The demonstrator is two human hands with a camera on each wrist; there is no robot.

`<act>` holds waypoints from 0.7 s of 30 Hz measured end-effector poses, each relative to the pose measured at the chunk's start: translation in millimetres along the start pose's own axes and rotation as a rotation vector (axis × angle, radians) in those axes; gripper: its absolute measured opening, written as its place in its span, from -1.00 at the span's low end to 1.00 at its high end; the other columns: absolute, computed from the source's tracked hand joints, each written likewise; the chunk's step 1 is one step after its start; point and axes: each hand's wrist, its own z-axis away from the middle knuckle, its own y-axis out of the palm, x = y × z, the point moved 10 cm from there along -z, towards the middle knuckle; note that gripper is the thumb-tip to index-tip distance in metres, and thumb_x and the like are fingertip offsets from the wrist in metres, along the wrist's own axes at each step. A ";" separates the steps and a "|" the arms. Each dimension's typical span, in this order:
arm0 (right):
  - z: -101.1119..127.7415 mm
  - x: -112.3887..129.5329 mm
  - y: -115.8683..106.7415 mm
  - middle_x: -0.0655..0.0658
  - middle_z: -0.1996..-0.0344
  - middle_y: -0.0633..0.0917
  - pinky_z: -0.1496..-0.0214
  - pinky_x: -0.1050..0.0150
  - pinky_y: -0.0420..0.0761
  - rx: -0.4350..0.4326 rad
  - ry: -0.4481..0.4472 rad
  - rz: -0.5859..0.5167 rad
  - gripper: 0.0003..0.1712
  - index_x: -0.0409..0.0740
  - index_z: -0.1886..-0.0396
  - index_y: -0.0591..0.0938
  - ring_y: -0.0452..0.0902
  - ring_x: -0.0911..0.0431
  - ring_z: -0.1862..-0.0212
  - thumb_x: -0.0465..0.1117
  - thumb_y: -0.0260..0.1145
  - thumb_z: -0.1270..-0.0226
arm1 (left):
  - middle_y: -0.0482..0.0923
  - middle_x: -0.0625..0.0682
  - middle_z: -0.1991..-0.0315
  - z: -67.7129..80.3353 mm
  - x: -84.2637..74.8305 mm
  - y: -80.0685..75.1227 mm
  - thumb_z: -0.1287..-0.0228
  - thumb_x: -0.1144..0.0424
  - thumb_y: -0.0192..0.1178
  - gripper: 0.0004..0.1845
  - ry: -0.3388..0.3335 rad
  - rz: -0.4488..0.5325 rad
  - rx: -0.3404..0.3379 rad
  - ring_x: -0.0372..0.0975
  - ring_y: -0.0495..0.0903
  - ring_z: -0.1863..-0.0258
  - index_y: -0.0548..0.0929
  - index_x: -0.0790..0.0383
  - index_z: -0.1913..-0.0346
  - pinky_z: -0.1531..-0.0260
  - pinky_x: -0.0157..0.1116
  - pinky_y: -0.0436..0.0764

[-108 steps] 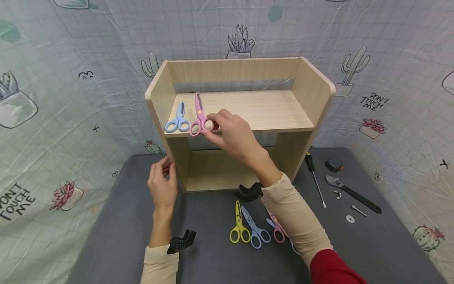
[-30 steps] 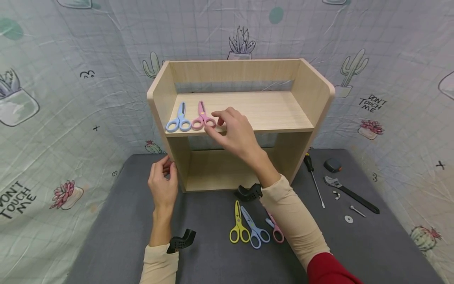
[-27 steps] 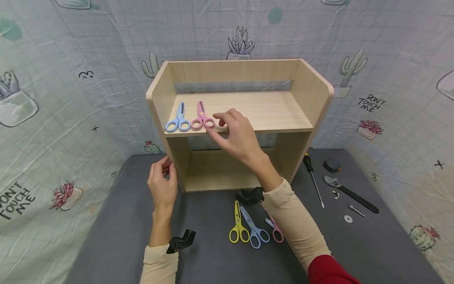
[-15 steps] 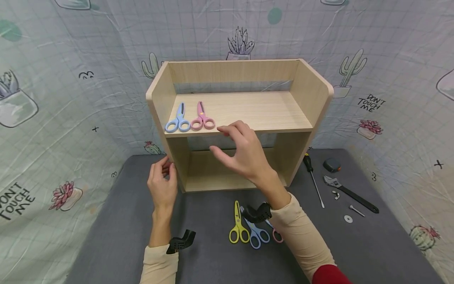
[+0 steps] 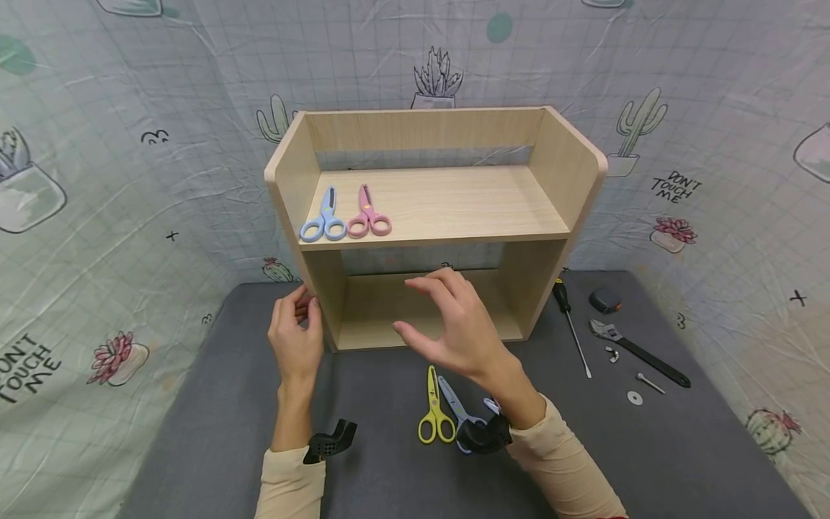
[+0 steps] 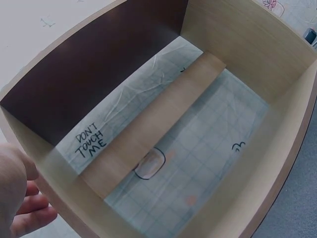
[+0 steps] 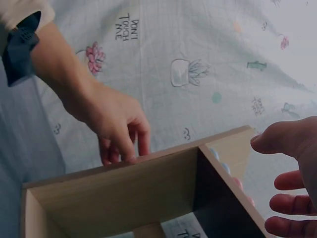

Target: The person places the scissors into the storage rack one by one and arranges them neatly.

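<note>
A light wooden shelf unit [image 5: 415,239] with two levels stands against the patterned backdrop. My left hand [image 5: 296,335] is at its left side panel, fingers bent and tips against the outer face; the left wrist view shows this hand [image 6: 22,198] outside the panel. On the upper board, blue scissors [image 5: 327,216] and pink scissors [image 5: 368,216] lie side by side, handles toward the front. My right hand [image 5: 457,324], thumb and fingers spread and holding nothing, hovers before the lower compartment. Below it on the table are yellow scissors [image 5: 434,411] and blue scissors [image 5: 454,400], partly hidden by the wrist mount.
More scissors [image 5: 491,406] are mostly covered by my right wrist. Right of the shelf lie a screwdriver [image 5: 564,306], a tape measure [image 5: 605,300], an adjustable wrench [image 5: 638,351], a wing nut [image 5: 612,354], a bolt [image 5: 650,383] and a washer [image 5: 635,398] on the grey table [image 5: 382,476].
The pink scissors, earlier in my right hand, now lie on the upper board. My right hand has let go and come down toward the front. The left hand stays in place.
</note>
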 end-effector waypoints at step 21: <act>58.5 1.8 23.5 -0.04 0.06 0.60 0.01 0.19 0.55 0.118 -0.022 0.004 -0.36 -0.10 -0.14 0.60 0.50 0.11 0.03 0.00 0.54 -0.06 | 0.59 0.34 0.23 1.1 1.3 -0.1 -0.39 0.42 0.19 -0.73 -0.005 0.024 -0.001 0.07 0.64 0.33 0.64 0.50 -0.06 0.25 -0.72 0.47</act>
